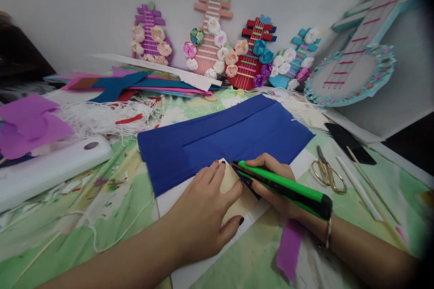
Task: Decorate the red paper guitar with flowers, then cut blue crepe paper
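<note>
My left hand [210, 212] lies with fingers spread on a cream piece of card [233, 180], holding it down. My right hand [274, 180] is closed round a green and black box cutter [288, 185]. The cutter's tip points left and touches down at the card's upper right edge, close to my left fingertips. Whether the blade is out is too small to tell. Beneath the card lies a sheet of dark blue paper [224, 131], with a folded strip along its far side. White board [210, 266] shows under both.
Gold-handled scissors [325, 171], a white stick [359, 189] and a black flat piece [349, 142] lie right. A purple paper scrap [290, 250] is near my right wrist. Left are a white glossy slab [50, 174] and tangled white string [105, 117]. Decorated paper guitars [213, 40] line the wall.
</note>
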Available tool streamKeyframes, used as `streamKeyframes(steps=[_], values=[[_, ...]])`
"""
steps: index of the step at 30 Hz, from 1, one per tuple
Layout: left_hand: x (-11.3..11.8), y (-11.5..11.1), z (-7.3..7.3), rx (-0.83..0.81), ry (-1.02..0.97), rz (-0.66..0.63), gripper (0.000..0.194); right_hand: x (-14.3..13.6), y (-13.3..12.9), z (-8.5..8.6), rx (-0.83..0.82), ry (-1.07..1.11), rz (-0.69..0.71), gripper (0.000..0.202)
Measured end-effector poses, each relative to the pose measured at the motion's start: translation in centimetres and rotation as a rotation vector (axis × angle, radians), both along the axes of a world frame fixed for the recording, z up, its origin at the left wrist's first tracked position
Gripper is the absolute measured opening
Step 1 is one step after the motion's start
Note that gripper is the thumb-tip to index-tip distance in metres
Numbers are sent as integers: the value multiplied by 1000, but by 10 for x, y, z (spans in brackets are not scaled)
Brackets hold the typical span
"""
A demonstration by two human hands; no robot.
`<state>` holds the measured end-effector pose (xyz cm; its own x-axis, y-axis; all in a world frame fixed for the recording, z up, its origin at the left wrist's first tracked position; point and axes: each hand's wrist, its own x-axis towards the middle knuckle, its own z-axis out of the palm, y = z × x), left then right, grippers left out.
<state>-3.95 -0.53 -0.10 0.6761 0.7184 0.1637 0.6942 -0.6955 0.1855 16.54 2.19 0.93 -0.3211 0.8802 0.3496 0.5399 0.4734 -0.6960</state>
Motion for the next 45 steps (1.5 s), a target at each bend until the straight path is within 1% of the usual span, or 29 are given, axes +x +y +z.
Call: streamKeyframes(steps=[4,6,12,19,29,33,37,41,45], values=[[1,1,-2,21,29,18,71,-1,0,3,38,-11,-16,14],[2,2,-3,32,41,17,75,-2,-1,4,31,-15,-15,14],[1,2,-4,37,53,17,72,-1,-2,4,58,-24,-50,14],[1,1,-3,34,53,15,70,2,-1,3,42,-19,19,15],[1,3,-3,48,63,5,71,4,-2,3,57,-29,9,16],[0,3,-4,65,75,5,67,3,-3,2,86,-19,-12,15],[1,3,-4,78,91,11,67,3,-3,2,76,-36,-20,15],[1,3,-4,85,89,13,67,4,-2,0,63,-1,2,14],[1,3,-4,79,74,10,67,7,-2,-4,83,25,-10,14]])
